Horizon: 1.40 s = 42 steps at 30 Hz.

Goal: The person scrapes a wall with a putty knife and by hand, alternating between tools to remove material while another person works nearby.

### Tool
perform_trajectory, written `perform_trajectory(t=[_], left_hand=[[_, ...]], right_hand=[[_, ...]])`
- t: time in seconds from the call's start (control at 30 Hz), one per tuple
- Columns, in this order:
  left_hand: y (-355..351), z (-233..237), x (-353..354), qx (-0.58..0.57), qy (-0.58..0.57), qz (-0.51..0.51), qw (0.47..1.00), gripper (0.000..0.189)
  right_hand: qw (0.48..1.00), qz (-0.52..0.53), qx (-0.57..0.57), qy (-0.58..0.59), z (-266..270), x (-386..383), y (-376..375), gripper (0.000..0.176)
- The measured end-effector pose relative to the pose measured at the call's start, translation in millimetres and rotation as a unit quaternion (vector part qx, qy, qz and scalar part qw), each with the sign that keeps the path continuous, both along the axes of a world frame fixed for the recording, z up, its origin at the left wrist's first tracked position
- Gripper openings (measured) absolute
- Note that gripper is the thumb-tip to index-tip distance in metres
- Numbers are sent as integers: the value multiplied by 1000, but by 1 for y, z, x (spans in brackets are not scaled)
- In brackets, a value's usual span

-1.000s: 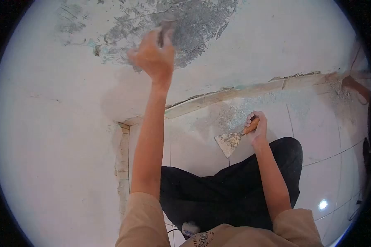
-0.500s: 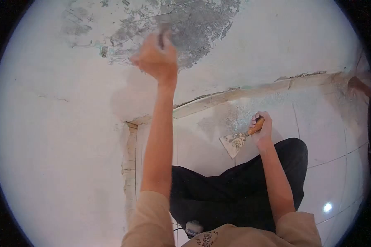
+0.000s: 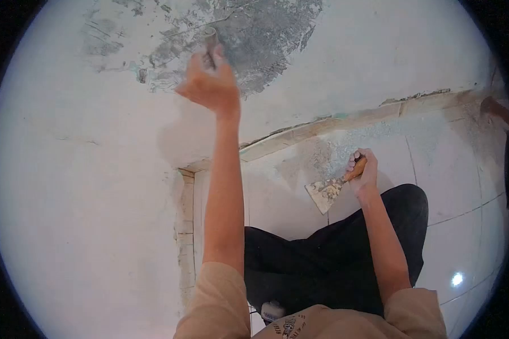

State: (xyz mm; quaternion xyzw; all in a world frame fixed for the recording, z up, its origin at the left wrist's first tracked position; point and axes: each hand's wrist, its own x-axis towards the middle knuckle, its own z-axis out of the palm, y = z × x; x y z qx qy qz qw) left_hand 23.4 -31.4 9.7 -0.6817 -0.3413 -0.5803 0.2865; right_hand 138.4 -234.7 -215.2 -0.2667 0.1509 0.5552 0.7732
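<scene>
Scraper (image 3: 210, 40) pressed to the bare grey patch (image 3: 260, 34) high on a white wall (image 3: 85, 186)
The left hand (image 3: 209, 85) is raised, fingers closed around the scraper – the right hand (image 3: 366, 171) sits low over the tiled floor (image 3: 452, 169), fingers wrapped round the orange handle of a plaster-smeared putty knife (image 3: 325, 192).

Left hand (image 3: 209, 86) around scraper (image 3: 210, 40), right hand (image 3: 365, 170) around putty knife (image 3: 324, 192)
</scene>
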Motion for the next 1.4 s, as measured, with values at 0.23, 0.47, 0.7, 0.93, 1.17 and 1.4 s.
perform_trajectory(t=[0.23, 0.47, 0.7, 0.93, 1.17, 1.4], left_hand=[[-1, -2, 8, 29, 86, -35, 995, 10], [-1, 6, 3, 30, 133, -15, 991, 12], [-1, 7, 2, 27, 138, -48, 989, 10], [3, 4, 4, 26, 151, -38, 987, 10], [6, 25, -6, 23, 114, -24, 993, 10], [-3, 8, -1, -16, 195, -60, 979, 8]], right_hand=[[1000, 5, 7, -18, -1, 0, -2, 18], [999, 7, 4, -44, -8, 1, 2, 19], [999, 25, -11, -42, -3, -4, 2, 18], [998, 30, -7, -53, -9, -1, 3, 20], [997, 43, 5, -56, -11, 0, 1, 18], [998, 26, -6, -57, -17, -2, 3, 18]])
